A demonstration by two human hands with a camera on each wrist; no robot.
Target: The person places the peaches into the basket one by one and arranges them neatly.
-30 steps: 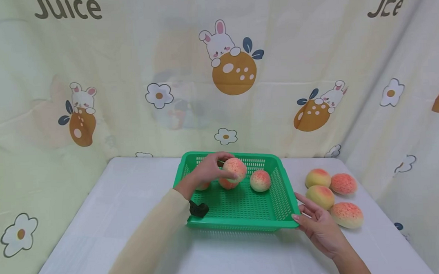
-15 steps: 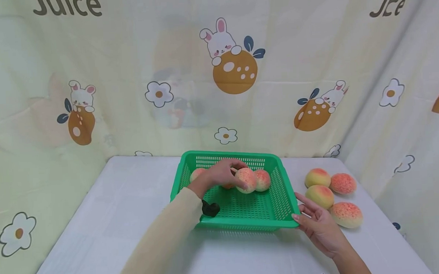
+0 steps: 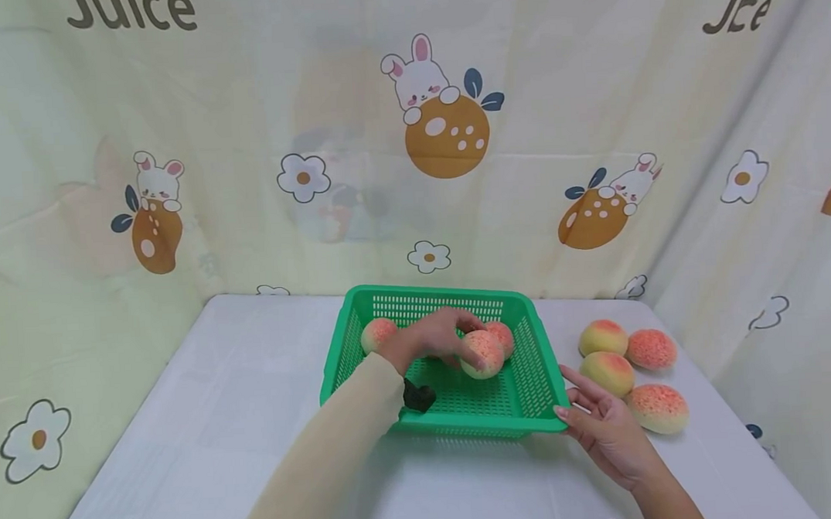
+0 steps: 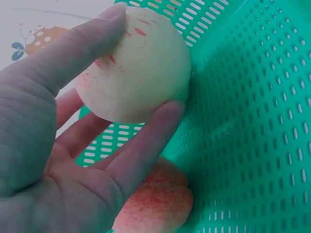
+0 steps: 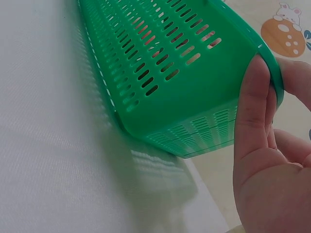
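Inside the green plastic basket, my left hand grips a pink and cream peach between thumb and fingers. In the left wrist view the pale underside of that peach faces the camera, and a redder peach shows below the fingers. Another peach sits just behind the held one, and one more peach lies at the basket's left. My right hand pinches the basket's near right corner; in the right wrist view the thumb presses on the rim.
To the right of the basket, several peaches lie on the white table: two yellowish ones and two redder ones. A printed curtain hangs behind the table and along its sides.
My left hand has carried its peach to the right and toward the near side of the basket, uncovering the peach at the left. The right hand keeps its place on the corner.
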